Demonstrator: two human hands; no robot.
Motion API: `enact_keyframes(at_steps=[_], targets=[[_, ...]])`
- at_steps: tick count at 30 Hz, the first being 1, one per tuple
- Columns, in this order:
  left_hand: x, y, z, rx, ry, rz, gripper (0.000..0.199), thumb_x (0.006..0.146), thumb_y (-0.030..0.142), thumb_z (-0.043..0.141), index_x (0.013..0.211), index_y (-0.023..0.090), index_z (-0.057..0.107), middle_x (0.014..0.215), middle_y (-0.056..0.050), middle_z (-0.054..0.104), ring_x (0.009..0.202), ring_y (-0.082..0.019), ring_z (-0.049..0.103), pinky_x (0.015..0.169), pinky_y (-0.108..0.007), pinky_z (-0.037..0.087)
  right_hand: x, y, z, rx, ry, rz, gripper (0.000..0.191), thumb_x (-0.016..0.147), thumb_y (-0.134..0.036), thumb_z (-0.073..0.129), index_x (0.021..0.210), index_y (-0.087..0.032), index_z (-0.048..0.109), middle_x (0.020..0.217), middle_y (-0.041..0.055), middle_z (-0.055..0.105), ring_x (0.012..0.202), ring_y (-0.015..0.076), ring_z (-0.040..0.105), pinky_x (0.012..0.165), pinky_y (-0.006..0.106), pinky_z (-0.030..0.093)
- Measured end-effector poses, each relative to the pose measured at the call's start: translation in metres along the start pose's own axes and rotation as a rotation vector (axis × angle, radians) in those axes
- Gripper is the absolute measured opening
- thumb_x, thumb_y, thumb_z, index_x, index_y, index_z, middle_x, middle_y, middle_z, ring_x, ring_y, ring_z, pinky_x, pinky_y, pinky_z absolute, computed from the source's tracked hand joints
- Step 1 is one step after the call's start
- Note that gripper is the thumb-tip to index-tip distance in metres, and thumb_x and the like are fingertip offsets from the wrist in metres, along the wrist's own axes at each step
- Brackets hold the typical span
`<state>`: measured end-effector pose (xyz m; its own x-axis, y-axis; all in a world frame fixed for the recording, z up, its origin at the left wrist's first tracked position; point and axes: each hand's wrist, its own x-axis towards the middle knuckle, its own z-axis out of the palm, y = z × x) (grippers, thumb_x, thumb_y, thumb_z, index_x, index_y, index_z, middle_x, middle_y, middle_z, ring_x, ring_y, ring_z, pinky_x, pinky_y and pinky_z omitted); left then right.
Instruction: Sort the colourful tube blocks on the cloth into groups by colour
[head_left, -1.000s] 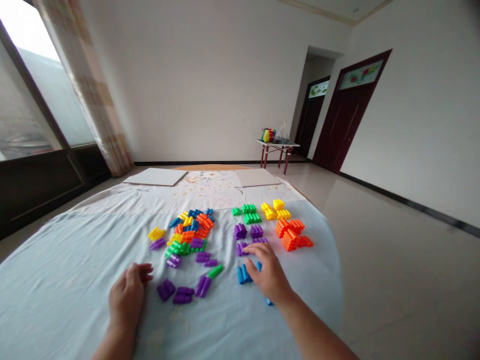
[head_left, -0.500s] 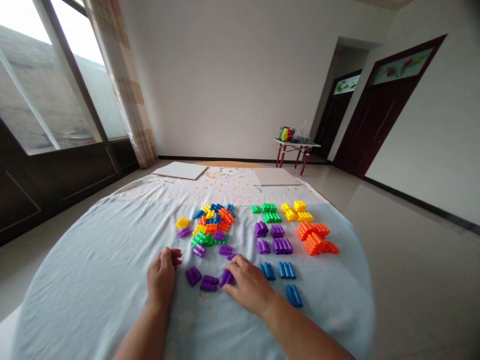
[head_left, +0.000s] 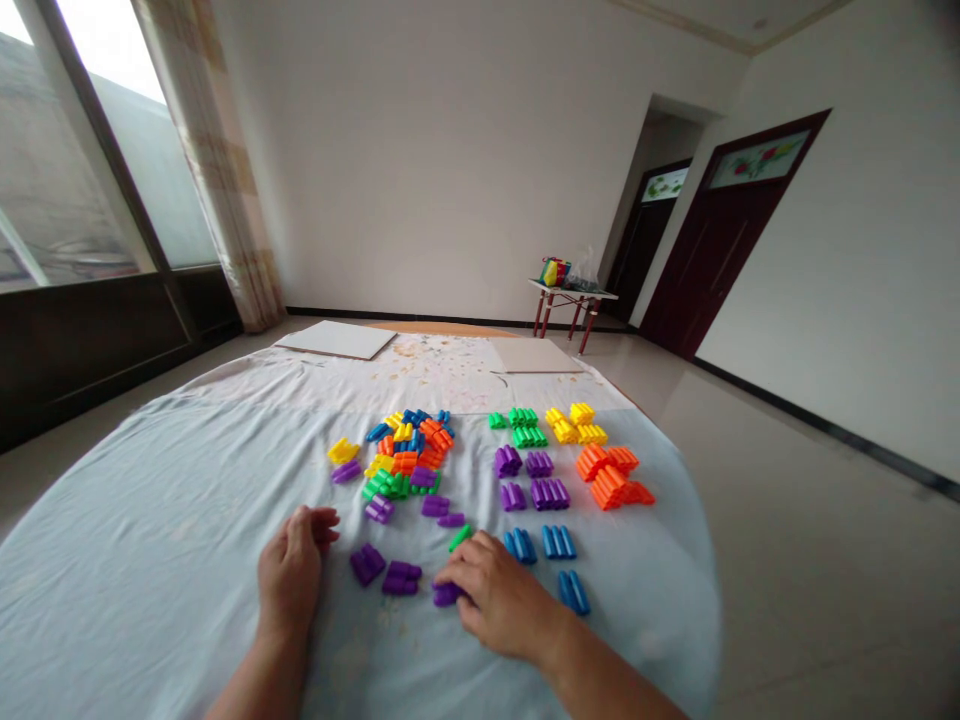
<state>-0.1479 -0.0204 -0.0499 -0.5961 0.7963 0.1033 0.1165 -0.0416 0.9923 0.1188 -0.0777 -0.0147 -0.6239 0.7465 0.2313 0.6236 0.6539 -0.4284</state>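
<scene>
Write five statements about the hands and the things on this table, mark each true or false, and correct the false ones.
1. The right hand partly covers a purple piece. True.
2. The left hand holds a green piece. False: no piece shows in it.
3. The separate blue groups lie nearer the person than the orange cluster on the right. True.
4. The white board stands on its edge. False: it lies flat toward the far end of the table.
5. The mixed-colour pile includes yellow pieces. True.
</scene>
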Motion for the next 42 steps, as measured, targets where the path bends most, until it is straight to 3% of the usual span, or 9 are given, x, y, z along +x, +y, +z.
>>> enact_keyframes(at_steps=[5,9,16,23,26,29,37,39,42], targets=[[0.001,0.0,-0.001,-0.013,0.001,-0.015,0.045,0.074,0.056,0.045,0.07,0.016,0.063,0.066,-0.006,0.066,0.056,-0.019,0.058,0.056,-0.033,0.047,0.001,0.001,0.011,0.008,0.087,0.139,0.034,0.079,-0.028,0.066,0.111,-0.019,0.065,0.099,0.0071,0.063,0.098,0.021,0.056,0.091,0.032,0.045],[0.002,-0.003,-0.003,-0.006,-0.002,-0.019,0.043,0.075,0.054,0.045,0.071,0.016,0.064,0.067,-0.006,0.066,0.058,-0.02,0.058,0.057,-0.034,0.048,0.0,0.002,0.013,0.043,0.073,0.19,0.04,0.076,-0.038,0.068,0.113,-0.02,0.065,0.1,0.0076,0.063,0.097,0.0218,0.058,0.089,0.032,0.047],[0.002,-0.002,-0.004,-0.011,0.013,-0.041,0.041,0.076,0.053,0.046,0.071,0.016,0.064,0.067,-0.006,0.066,0.059,-0.02,0.058,0.058,-0.034,0.048,-0.007,0.004,0.007,0.144,0.059,0.17,0.04,0.07,-0.022,0.069,0.11,-0.022,0.067,0.1,0.0053,0.065,0.095,0.0198,0.061,0.088,0.027,0.047],[0.001,0.005,-0.001,-0.02,0.027,-0.063,0.038,0.073,0.052,0.048,0.067,0.018,0.064,0.065,-0.005,0.065,0.057,-0.02,0.058,0.058,-0.035,0.048,-0.008,0.017,-0.022,0.286,0.445,0.319,0.029,0.078,-0.025,0.065,0.107,-0.02,0.066,0.09,0.0036,0.066,0.081,0.016,0.061,0.076,0.026,0.049],[0.001,0.004,-0.001,-0.024,0.027,-0.056,0.039,0.074,0.053,0.047,0.067,0.018,0.063,0.064,-0.005,0.065,0.057,-0.02,0.057,0.057,-0.034,0.047,-0.011,0.025,-0.029,0.299,0.521,0.357,0.027,0.08,-0.025,0.064,0.106,-0.018,0.066,0.089,0.0038,0.066,0.076,0.0154,0.061,0.072,0.026,0.049],[-0.001,0.003,0.0,-0.032,0.007,-0.028,0.042,0.074,0.054,0.045,0.068,0.017,0.063,0.064,-0.005,0.064,0.055,-0.018,0.057,0.054,-0.033,0.046,-0.012,0.019,-0.025,0.289,0.437,0.345,0.028,0.079,-0.028,0.066,0.106,-0.019,0.066,0.087,0.0033,0.066,0.074,0.015,0.06,0.07,0.026,0.048],[-0.004,0.003,0.0,-0.039,0.009,-0.015,0.043,0.075,0.055,0.045,0.069,0.016,0.063,0.064,-0.005,0.065,0.054,-0.018,0.056,0.054,-0.032,0.046,-0.008,-0.007,-0.004,0.119,0.016,0.255,0.039,0.068,-0.046,0.078,0.098,-0.023,0.07,0.09,0.0034,0.066,0.087,0.0195,0.061,0.078,0.027,0.046],[-0.003,0.002,-0.001,-0.044,0.005,-0.021,0.043,0.075,0.055,0.045,0.069,0.016,0.063,0.065,-0.005,0.065,0.055,-0.018,0.057,0.054,-0.032,0.046,-0.008,-0.005,-0.002,0.116,-0.014,0.254,0.045,0.066,-0.049,0.079,0.101,-0.023,0.069,0.091,0.0028,0.066,0.087,0.0188,0.061,0.078,0.026,0.046],[-0.001,0.0,-0.002,-0.032,-0.004,-0.019,0.044,0.076,0.055,0.045,0.07,0.016,0.063,0.066,-0.006,0.065,0.056,-0.018,0.057,0.056,-0.033,0.047,-0.009,-0.004,0.0,0.106,-0.014,0.231,0.04,0.07,-0.04,0.076,0.106,-0.024,0.068,0.095,0.0026,0.066,0.089,0.0174,0.061,0.08,0.025,0.045]])
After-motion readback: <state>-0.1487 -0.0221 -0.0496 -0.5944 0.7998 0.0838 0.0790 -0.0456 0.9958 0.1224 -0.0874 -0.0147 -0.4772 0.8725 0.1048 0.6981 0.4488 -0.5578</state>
